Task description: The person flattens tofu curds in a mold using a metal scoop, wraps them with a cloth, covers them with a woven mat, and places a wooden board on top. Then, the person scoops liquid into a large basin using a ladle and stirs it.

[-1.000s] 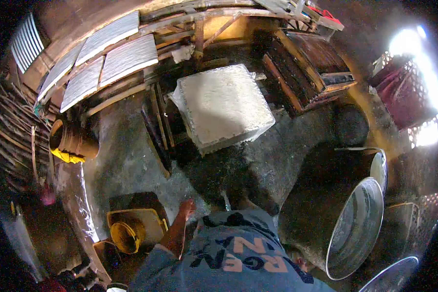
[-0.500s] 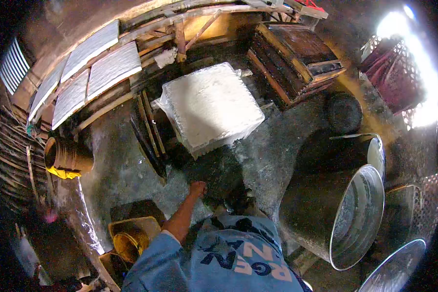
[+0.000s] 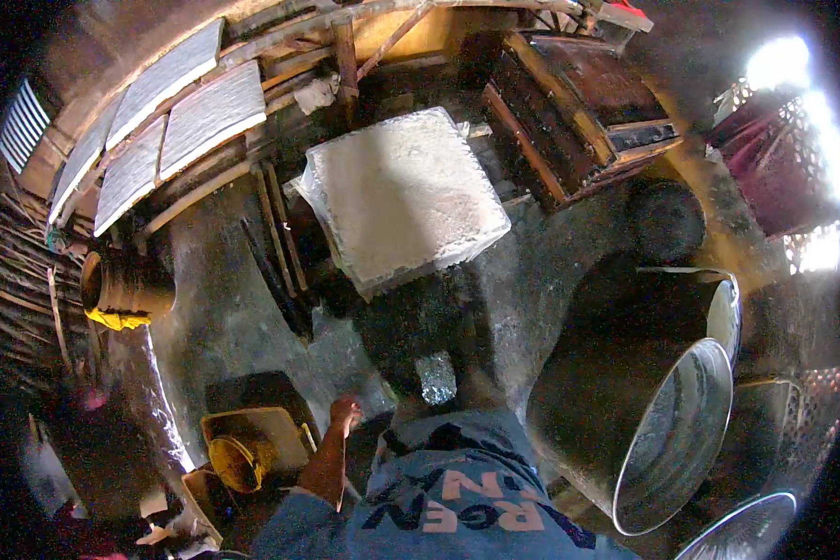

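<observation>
My left hand [image 3: 346,413] hangs low beside my blue shirt [image 3: 457,513], over the floor. Its fingers look curled, but they are too small and blurred to show whether they hold anything. To its lower left is a yellow container [image 3: 261,437] with a round yellow pail [image 3: 236,464] at it. Ahead of me stands a block-shaped stand with a pale, whitish top [image 3: 406,196], a shadow lying across it. My right hand does not show in this view.
Large metal drums [image 3: 677,434] stand at the right. Dark stacked wooden boxes [image 3: 579,112] are at the upper right. White sheets [image 3: 213,119] lie on a wooden rack at the upper left. Long dark boards [image 3: 278,247] lie left of the block. A brown pot [image 3: 131,285] sits farther left.
My left hand swings forward, then back toward my body and slightly left. The view shifts a little, and the shadow on the white top is wider than half a second ago.
</observation>
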Available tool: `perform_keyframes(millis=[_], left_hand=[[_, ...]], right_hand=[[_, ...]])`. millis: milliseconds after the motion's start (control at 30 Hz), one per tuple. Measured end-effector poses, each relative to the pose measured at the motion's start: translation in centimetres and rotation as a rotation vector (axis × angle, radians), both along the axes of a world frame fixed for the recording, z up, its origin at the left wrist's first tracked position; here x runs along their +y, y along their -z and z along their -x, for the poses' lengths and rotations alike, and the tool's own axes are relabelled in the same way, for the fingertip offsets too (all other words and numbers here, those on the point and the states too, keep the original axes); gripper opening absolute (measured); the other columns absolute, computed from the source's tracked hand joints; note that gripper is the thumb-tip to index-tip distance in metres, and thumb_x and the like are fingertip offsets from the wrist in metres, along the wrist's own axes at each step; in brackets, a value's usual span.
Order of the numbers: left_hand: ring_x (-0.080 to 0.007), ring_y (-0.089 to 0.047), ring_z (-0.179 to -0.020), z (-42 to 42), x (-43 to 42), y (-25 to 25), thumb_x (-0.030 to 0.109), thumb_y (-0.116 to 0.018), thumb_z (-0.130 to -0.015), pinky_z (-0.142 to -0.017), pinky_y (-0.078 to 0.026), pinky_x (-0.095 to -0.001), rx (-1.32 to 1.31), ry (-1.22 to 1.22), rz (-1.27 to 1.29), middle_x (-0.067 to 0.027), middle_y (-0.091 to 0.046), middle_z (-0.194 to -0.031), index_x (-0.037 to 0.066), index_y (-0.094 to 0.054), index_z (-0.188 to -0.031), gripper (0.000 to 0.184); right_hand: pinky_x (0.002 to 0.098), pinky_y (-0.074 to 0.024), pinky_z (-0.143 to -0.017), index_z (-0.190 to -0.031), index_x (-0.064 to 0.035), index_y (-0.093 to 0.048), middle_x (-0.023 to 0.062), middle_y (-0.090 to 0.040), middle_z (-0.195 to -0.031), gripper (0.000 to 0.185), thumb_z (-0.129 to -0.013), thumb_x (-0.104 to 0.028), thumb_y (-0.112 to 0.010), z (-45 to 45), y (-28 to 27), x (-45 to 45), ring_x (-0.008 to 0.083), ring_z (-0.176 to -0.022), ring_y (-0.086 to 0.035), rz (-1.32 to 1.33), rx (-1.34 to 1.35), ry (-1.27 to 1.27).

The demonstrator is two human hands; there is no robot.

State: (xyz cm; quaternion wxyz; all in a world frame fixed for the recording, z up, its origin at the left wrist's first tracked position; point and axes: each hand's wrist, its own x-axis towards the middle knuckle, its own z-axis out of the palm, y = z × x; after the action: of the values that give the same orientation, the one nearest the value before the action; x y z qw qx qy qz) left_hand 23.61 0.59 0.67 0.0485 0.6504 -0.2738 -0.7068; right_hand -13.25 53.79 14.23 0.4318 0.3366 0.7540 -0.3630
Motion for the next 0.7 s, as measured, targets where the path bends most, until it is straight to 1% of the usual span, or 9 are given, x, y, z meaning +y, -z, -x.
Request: perform_keyframes(millis=[167,233,267,333,367,433,467,567,700], left_hand=[[-0.0144,-0.056,-0.060,1.9,1.2,-4.3,0.023,-0.054,-0.083,-0.044,-0.036,-0.0242,-0.170,-0.105,-0.112,0.0007,-0.057,-0.074,0.012,-0.056,-0.100,0.020],[-0.0149,-0.056,-0.059,3.7,1.5,-4.2,0.023,-0.053,-0.083,-0.042,-0.035,-0.0222,-0.135,-0.177,-0.095,-0.0006,-0.057,-0.074,0.010,-0.057,-0.098,0.020],[-0.0151,-0.056,-0.059,4.8,1.6,-4.0,0.023,-0.053,-0.084,-0.042,-0.034,-0.0212,-0.122,-0.220,-0.086,-0.0012,-0.057,-0.074,0.009,-0.057,-0.097,0.020],[-0.0167,-0.056,-0.061,7.8,1.4,-3.5,0.024,-0.051,-0.085,-0.044,-0.037,-0.0235,-0.005,-0.324,-0.071,-0.0040,-0.057,-0.077,0.007,-0.055,-0.097,0.022],[-0.0175,-0.056,-0.062,9.3,0.8,-2.9,0.025,-0.051,-0.085,-0.045,-0.039,-0.0246,0.051,-0.378,-0.057,-0.0053,-0.057,-0.079,0.006,-0.055,-0.097,0.023],[-0.0204,-0.057,-0.070,12.0,-0.4,-0.3,0.028,-0.051,-0.086,-0.051,-0.043,-0.0278,0.233,-0.384,0.049,-0.0086,-0.058,-0.086,0.004,-0.054,-0.099,0.027],[-0.0225,-0.058,-0.078,13.4,-0.9,1.3,0.030,-0.053,-0.086,-0.056,-0.045,-0.0299,0.370,-0.346,0.136,-0.0105,-0.058,-0.092,0.004,-0.055,-0.100,0.030],[-0.0215,-0.055,-0.100,23.2,-7.7,3.6,0.036,-0.052,-0.086,-0.076,-0.046,-0.0387,0.099,-0.265,-0.133,-0.0098,-0.052,-0.119,0.011,-0.047,-0.121,0.043],[-0.0239,-0.053,-0.105,31.7,-12.7,14.7,0.032,-0.047,-0.090,-0.082,-0.047,-0.0426,0.300,-0.589,0.008,-0.0074,-0.048,-0.127,0.011,-0.044,-0.125,0.041]], right_hand=[[0.0380,-0.0488,-0.056,-0.125,-0.0139,-0.043,0.0110,-0.055,-0.094,0.044,-0.085,-0.030,-0.053,10.5,0.9,-2.3,0.0204,-0.072,-0.057,0.046,-0.025,-0.062],[0.0384,-0.0496,-0.057,-0.125,-0.0143,-0.043,0.0115,-0.055,-0.095,0.044,-0.086,-0.031,-0.053,17.8,2.8,-3.8,0.0208,-0.073,-0.057,0.347,-0.140,0.045],[0.0387,-0.0500,-0.057,-0.126,-0.0145,-0.043,0.0118,-0.055,-0.096,0.045,-0.086,-0.031,-0.053,22.1,4.3,-5.0,0.0210,-0.074,-0.058,0.746,-0.443,0.324],[0.0391,-0.0509,-0.058,-0.126,-0.0149,-0.043,0.0123,-0.056,-0.097,0.045,-0.086,-0.032,-0.053,30.2,7.6,-11.0,0.0214,-0.075,-0.059,1.002,-0.751,0.397],[0.0382,-0.0510,-0.059,-0.126,-0.0144,-0.043,0.0122,-0.056,-0.098,0.045,-0.086,-0.031,-0.053,33.3,8.8,-16.4,0.0208,-0.074,-0.059,0.866,-0.499,0.174],[0.0363,-0.0513,-0.061,-0.126,-0.0135,-0.042,0.0118,-0.056,-0.101,0.044,-0.087,-0.029,-0.053,36.8,11.2,-29.0,0.0194,-0.072,-0.059,0.175,0.072,-0.656],[0.0354,-0.0514,-0.062,-0.126,-0.0130,-0.042,0.0116,-0.056,-0.102,0.044,-0.087,-0.028,-0.053,37.8,12.3,-34.5,0.0188,-0.072,-0.059,0.151,0.119,-0.746],[0.0326,-0.0518,-0.065,-0.126,-0.0116,-0.042,0.0111,-0.055,-0.105,0.042,-0.088,-0.025,-0.054,37.9,14.5,-46.9,0.0168,-0.069,-0.059,0.294,0.071,-0.818],[0.0317,-0.0517,-0.063,-0.126,-0.0099,-0.041,0.0100,-0.055,-0.103,0.044,-0.086,-0.024,-0.055,36.5,18.1,-55.1,0.0161,-0.071,-0.060,0.359,-0.063,-0.838]])
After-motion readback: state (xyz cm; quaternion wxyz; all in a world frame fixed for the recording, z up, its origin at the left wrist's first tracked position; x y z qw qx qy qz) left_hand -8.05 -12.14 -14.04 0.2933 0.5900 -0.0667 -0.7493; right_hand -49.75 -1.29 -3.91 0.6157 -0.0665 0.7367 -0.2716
